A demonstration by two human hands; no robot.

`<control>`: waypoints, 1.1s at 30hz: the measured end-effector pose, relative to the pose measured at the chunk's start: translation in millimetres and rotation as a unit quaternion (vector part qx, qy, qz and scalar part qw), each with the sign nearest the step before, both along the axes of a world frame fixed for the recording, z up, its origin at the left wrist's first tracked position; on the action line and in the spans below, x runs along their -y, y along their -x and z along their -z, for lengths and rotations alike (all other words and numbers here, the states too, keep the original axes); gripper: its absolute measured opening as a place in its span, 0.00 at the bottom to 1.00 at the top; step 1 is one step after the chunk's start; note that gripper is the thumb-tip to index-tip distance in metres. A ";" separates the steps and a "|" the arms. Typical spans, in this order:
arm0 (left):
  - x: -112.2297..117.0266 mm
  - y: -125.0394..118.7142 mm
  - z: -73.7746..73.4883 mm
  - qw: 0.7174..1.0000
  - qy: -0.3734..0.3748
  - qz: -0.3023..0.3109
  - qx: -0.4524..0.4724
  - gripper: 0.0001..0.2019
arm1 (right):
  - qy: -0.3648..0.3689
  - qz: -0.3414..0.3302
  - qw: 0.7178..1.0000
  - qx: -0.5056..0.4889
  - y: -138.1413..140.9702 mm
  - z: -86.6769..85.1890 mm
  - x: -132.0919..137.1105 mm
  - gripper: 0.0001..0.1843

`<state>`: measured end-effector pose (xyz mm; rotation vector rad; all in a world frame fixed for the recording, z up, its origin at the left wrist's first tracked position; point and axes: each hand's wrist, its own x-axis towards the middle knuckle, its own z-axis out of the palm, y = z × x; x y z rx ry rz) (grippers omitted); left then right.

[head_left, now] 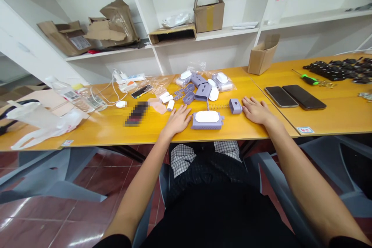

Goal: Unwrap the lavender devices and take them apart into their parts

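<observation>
A lilac housing (207, 125) is moulded in matt plastic, and a glossy white plastic cover (207, 116) is seated on it. A coil spring (218, 106) is formed of bright metal wire. The tabletop (116, 133) is surfaced in smooth, glossy yellow laminate. Rough, matt corrugated board is noted on a cardboard box (263, 55). Polished red tile is recorded on the floor (35, 232).
</observation>
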<state>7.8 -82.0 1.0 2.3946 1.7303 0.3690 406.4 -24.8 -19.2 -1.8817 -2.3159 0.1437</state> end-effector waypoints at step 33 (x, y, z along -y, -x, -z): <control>-1.2 -1.5 -1.8 0.997 0.014 -0.005 -0.080 0.32 | -0.046 -0.098 0.984 -0.139 -22.7 0.2 -1.4 0.38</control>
